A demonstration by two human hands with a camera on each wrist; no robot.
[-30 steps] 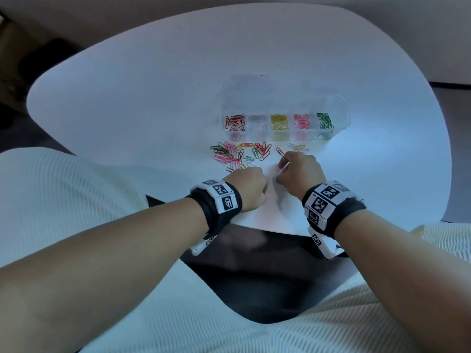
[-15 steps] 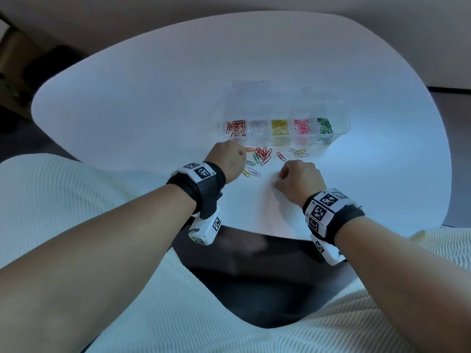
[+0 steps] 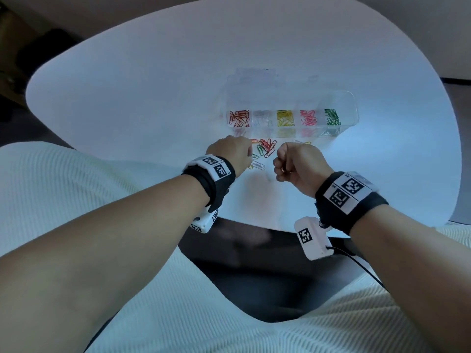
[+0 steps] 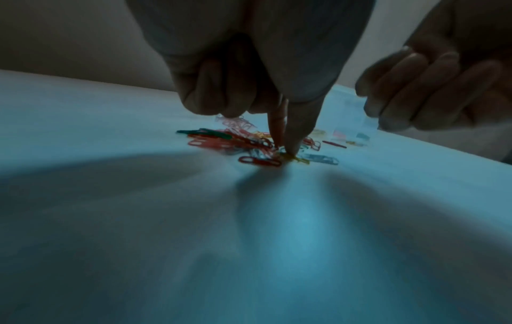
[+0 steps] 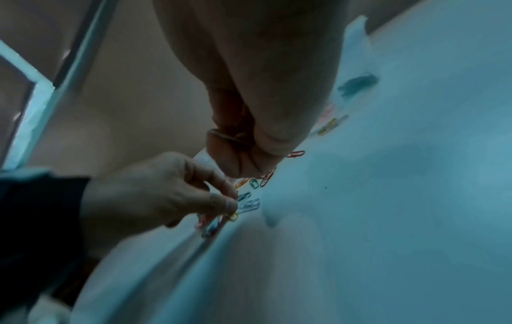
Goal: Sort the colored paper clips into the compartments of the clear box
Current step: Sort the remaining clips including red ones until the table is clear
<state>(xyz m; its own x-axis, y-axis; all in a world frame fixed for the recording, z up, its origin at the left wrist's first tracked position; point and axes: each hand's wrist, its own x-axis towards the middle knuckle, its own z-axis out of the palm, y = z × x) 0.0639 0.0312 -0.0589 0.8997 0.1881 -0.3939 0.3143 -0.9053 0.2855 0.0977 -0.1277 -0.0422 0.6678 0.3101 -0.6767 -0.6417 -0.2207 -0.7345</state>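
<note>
The clear box (image 3: pixel 351 108) stands open on the white table (image 3: pixel 153 98), its compartments holding red, clear, yellow, pink and green clips. In front of it lies a loose pile of paper clips (image 3: pixel 267 148). My left hand (image 3: pixel 251 159) reaches into the pile's near edge. Its thumb and forefinger come down together on a yellow clip (image 4: pixel 298 159) and pinch it against the table; the other fingers are curled. My right hand (image 3: pixel 280 164) hovers just right of the pile, curled into a fist (image 4: pixel 410 96). No clip shows in it.
A clear clip (image 3: pixel 258 165) lies beside my left fingertips. A few stray clips (image 3: pixel 302 142) sit between my right hand and the box. The table's near edge (image 3: pixel 254 225) runs just below my wrists, with my lap under it.
My left hand went forward from the near table into the pile and now pinches at its near edge. My right hand closed into a fist and rose off the table.
</note>
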